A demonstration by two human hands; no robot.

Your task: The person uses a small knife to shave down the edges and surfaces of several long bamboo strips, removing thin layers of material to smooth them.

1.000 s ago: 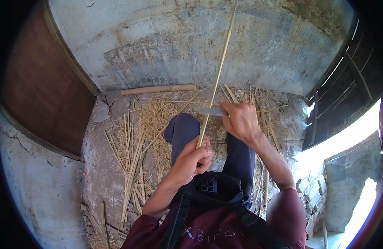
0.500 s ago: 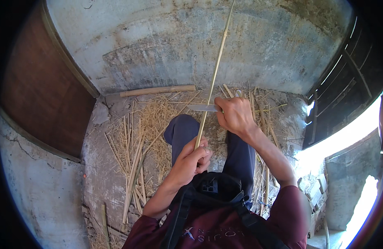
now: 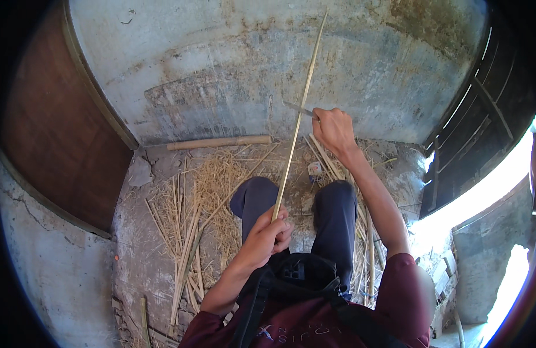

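Knife has moved toward the tip of the pale strip, apparently mid-stroke, gripped by the right hand; the left hand clasps the lower end.

We count 1 left hand, 1 right hand, 1 knife, 1 long held strip, 1 thick pole, 1 brown panel, 1 black bag and 2 knees; the floor strips overlap beyond our counting.
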